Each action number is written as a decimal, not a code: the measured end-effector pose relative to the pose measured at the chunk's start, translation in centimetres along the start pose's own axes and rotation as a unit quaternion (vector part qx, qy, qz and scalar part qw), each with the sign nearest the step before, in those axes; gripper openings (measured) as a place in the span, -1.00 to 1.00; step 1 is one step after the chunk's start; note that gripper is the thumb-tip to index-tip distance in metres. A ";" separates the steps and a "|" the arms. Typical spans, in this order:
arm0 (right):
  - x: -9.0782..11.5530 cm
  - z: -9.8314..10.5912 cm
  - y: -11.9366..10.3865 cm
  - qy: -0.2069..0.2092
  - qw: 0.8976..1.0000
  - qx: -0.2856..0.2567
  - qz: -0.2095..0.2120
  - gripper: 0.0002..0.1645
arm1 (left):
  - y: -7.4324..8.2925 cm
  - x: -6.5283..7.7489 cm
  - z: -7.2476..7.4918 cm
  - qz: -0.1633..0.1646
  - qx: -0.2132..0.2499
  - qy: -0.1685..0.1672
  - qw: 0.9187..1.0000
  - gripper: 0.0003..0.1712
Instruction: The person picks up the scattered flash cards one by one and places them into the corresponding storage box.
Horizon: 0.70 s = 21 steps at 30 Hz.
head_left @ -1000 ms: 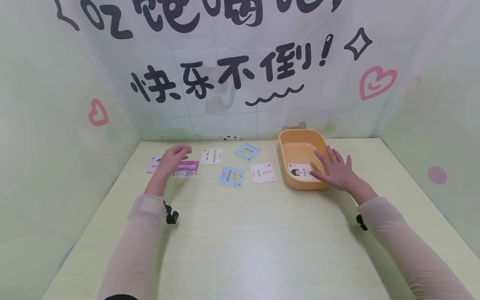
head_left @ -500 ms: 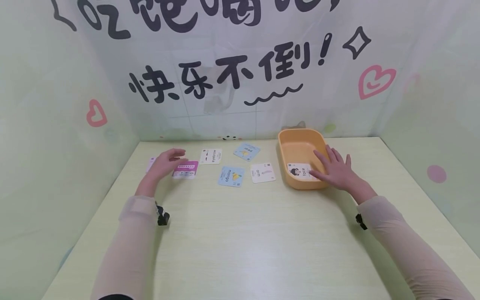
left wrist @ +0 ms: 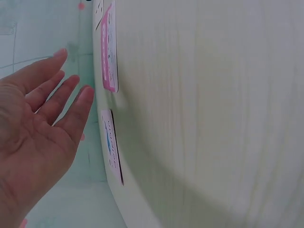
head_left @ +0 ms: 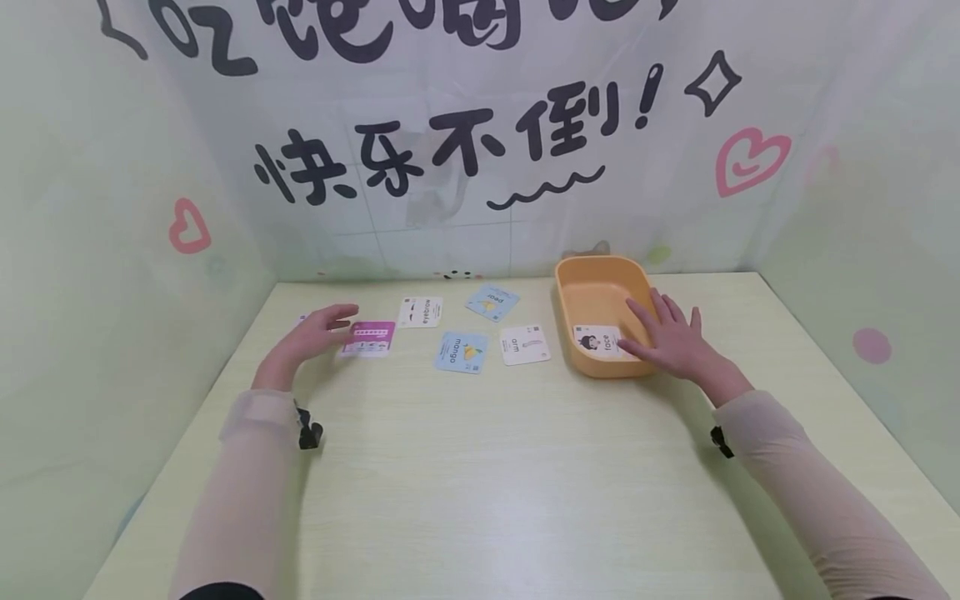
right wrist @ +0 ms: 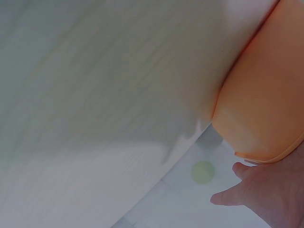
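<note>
My left hand (head_left: 309, 335) is over the table's left side, fingers loosely bent and nothing in them. Beneath it lies a pink card with a blue picture (left wrist: 111, 146), mostly hidden in the head view. A magenta card (head_left: 369, 338) lies just right of my fingertips. My right hand (head_left: 678, 344) spreads its fingers over the right rim of an orange basket (head_left: 600, 268); the right wrist view has this hand (right wrist: 270, 190) against the basket's edge. Inside the basket is a white "face" card (head_left: 596, 342), partly covered by my thumb.
Between the hands lie a white "eyebrow" card (head_left: 420, 312), a blue "pear" card (head_left: 492, 302), a blue "mango" card (head_left: 461, 352) and a white "arm" card (head_left: 525, 345). A printed curtain (head_left: 450, 233) closes off the back of the table.
My left hand has moved left and slightly toward me, uncovering the magenta card and now covering most of the pink card. My right hand stays at the basket.
</note>
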State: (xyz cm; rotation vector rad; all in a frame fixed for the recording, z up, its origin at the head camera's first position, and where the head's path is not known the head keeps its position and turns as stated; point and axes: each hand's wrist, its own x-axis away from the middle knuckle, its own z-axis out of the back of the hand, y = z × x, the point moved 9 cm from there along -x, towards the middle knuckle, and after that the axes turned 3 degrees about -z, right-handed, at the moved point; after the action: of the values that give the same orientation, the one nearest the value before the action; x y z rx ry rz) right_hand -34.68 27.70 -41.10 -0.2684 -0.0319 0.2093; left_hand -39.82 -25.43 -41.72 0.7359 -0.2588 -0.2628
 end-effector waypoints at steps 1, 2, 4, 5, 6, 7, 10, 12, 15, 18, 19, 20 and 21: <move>0.0 0.0 0.0 -0.002 1.000 0.002 -0.001 0.04 | -0.2 0.1 0.0 0.001 0.000 -0.005 1.000 -0.30; 0.0 0.0 0.0 -0.004 1.000 0.003 -0.002 0.04 | -0.4 0.1 0.0 0.004 0.001 -0.009 1.000 -0.30; 0.0 0.0 -0.1 -0.011 1.000 0.008 -0.003 0.02 | -0.9 0.2 -0.1 0.010 0.007 -0.018 1.000 -0.28; 0.0 0.0 -0.1 -0.013 1.000 0.010 -0.004 0.01 | -1.2 0.3 -0.1 0.011 0.008 -0.021 1.000 -0.27; 0.0 -0.1 -0.1 -0.015 1.000 0.012 -0.004 0.01 | -1.4 0.4 -0.1 0.013 0.008 -0.023 1.000 -0.26; 0.0 -0.1 -0.1 -0.016 1.000 0.012 -0.005 0.00 | -1.7 0.4 0.0 0.015 0.007 -0.024 1.000 -0.24; -0.1 -0.2 -0.1 -0.015 1.000 0.014 -0.004 0.01 | -2.7 0.5 0.1 0.022 -0.010 -0.025 0.999 -0.20; -0.2 -0.3 0.0 -0.015 1.000 0.016 -0.003 0.01 | -3.4 0.4 0.2 0.027 -0.024 -0.023 0.999 -0.17; -0.2 -0.2 -0.1 -0.014 1.000 0.018 -0.003 0.00 | -4.1 0.1 0.0 0.027 -0.028 -0.028 0.999 -0.12; -0.1 -0.1 -0.1 -0.012 1.000 0.017 -0.003 0.00 | -4.4 -0.1 -0.2 0.032 -0.022 -0.037 0.999 -0.07; -0.1 -0.1 0.0 -0.012 1.000 0.016 -0.004 0.00 | -4.4 -0.2 -0.3 0.037 -0.020 -0.041 0.998 -0.05; -0.1 -0.1 0.0 -0.012 1.000 0.015 -0.004 0.00 | -4.5 -0.3 -0.4 0.043 -0.017 -0.045 0.998 -0.04; -0.1 -0.1 0.0 -0.012 1.000 0.014 -0.004 0.00 | -4.5 -0.3 -0.5 0.048 -0.016 -0.049 0.997 -0.03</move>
State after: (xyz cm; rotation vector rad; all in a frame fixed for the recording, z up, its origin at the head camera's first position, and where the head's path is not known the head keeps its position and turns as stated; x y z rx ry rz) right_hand -34.74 27.67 -41.18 -0.2380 -0.0542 0.2040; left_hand -40.58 -28.27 -45.22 0.6775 -0.3821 -0.2119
